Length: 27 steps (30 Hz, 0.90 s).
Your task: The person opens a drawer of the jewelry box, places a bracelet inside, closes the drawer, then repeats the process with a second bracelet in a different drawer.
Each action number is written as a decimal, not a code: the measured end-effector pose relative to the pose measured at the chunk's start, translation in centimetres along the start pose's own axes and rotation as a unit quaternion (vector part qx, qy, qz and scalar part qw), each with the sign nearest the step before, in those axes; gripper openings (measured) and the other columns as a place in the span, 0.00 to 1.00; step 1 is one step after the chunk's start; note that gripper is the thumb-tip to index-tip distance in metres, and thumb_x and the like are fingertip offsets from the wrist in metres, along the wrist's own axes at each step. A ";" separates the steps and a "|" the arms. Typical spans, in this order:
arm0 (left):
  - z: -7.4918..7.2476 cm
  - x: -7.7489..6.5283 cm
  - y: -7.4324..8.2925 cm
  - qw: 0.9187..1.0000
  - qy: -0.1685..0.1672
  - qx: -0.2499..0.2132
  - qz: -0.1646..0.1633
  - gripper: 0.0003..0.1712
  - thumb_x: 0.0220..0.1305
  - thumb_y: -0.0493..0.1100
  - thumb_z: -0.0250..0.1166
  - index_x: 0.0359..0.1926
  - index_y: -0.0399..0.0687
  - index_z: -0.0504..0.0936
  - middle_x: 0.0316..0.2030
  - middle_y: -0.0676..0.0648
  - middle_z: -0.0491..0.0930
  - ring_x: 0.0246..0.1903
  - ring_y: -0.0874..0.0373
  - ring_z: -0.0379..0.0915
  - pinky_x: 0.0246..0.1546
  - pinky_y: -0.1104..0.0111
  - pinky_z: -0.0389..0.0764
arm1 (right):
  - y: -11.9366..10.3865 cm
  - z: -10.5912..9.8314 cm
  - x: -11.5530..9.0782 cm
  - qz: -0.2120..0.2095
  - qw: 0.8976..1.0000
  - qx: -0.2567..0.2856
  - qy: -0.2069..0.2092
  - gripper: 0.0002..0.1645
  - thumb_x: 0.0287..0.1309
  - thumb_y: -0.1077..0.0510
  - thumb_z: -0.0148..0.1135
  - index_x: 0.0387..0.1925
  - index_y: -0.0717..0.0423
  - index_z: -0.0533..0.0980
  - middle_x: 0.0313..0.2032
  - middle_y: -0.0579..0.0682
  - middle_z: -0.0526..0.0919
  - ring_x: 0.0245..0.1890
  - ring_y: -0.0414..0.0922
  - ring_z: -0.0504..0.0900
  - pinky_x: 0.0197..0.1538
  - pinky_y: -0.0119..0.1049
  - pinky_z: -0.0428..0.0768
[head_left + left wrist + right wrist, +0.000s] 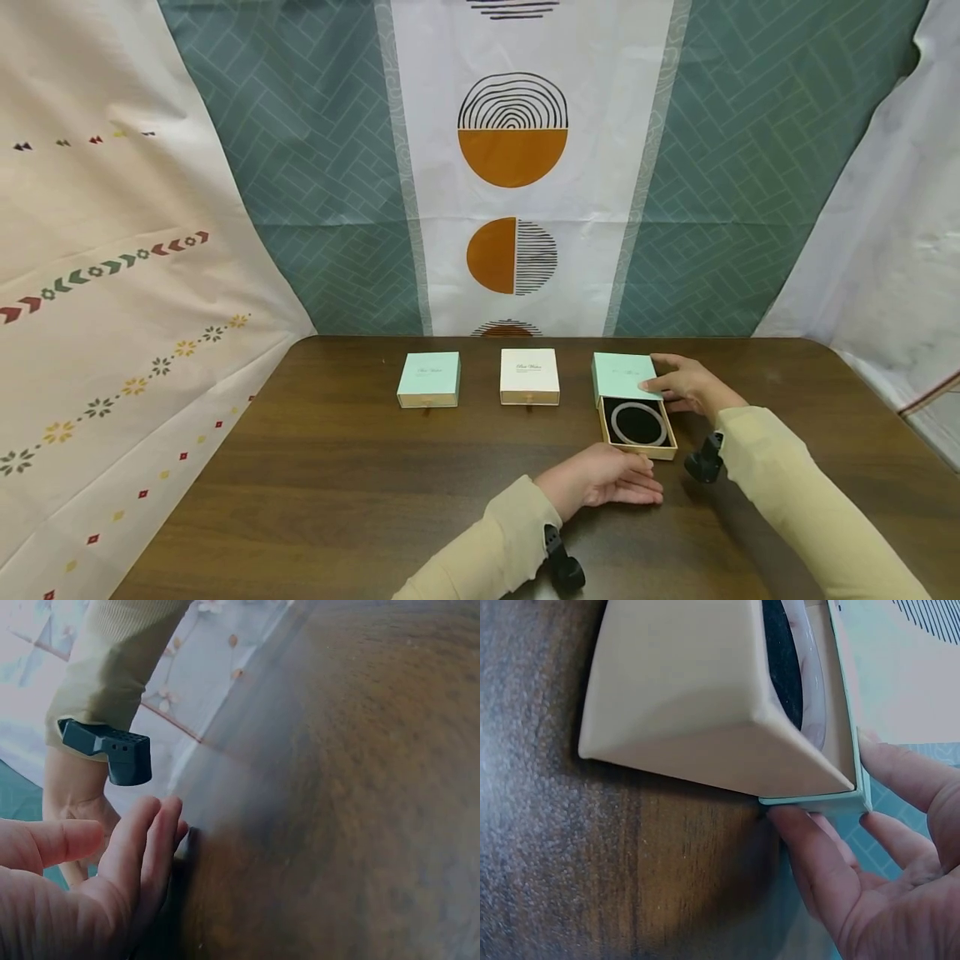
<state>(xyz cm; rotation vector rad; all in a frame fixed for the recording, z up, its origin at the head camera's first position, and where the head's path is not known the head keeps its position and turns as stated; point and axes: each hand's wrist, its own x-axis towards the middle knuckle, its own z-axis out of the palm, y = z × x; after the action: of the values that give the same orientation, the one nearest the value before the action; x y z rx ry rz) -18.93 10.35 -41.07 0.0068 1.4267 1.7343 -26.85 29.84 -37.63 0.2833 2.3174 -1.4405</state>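
At the right of the table, a mint gift box (624, 375) has its cream drawer (660, 452) pulled out towards me. A pale bangle (617, 423) lies on black padding inside it. My right hand (686, 385) grips the mint sleeve by its right side, thumb on top; the right wrist view shows the fingers (817, 859) against the sleeve's edge. Just in front of the drawer is my left hand (611, 479), fingers extended, its thumb side near the drawer front. Nothing shows between the left fingers (131, 851) in the left wrist view.
Another mint box (429, 375) stands at the back left of the brown table (337, 500), and a white box (529, 373) at the back middle. Both have their drawers pushed in. A patterned cloth (510, 200) hangs behind the table.
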 end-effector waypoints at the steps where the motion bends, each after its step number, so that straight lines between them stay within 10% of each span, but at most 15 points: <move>1: 0.0 0.1 -0.1 1.000 0.000 -0.005 0.002 0.08 0.68 0.34 0.55 0.33 0.37 0.78 0.45 0.26 0.79 0.53 0.36 0.74 0.55 0.56 0.75 | 0.0 0.0 0.0 0.000 1.000 0.001 0.000 0.55 0.61 0.58 0.63 0.74 0.59 0.37 0.69 0.74 0.42 0.66 0.71 0.54 0.61 0.57 0.71; 27: 0.2 0.8 -0.5 0.998 0.018 -0.063 0.016 0.14 0.71 0.35 0.51 0.45 0.25 0.77 0.50 0.25 0.75 0.55 0.38 0.72 0.58 0.59 0.74 | -0.3 0.0 0.0 0.004 1.000 -0.010 -0.006 0.54 0.61 0.58 0.63 0.74 0.58 0.37 0.69 0.75 0.43 0.66 0.70 0.55 0.61 0.57 0.70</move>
<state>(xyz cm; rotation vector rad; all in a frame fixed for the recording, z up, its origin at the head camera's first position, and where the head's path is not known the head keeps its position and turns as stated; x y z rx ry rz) -19.00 10.96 -41.78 -0.0701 1.3472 1.8553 -26.92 29.74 -37.39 0.2760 2.3180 -1.4099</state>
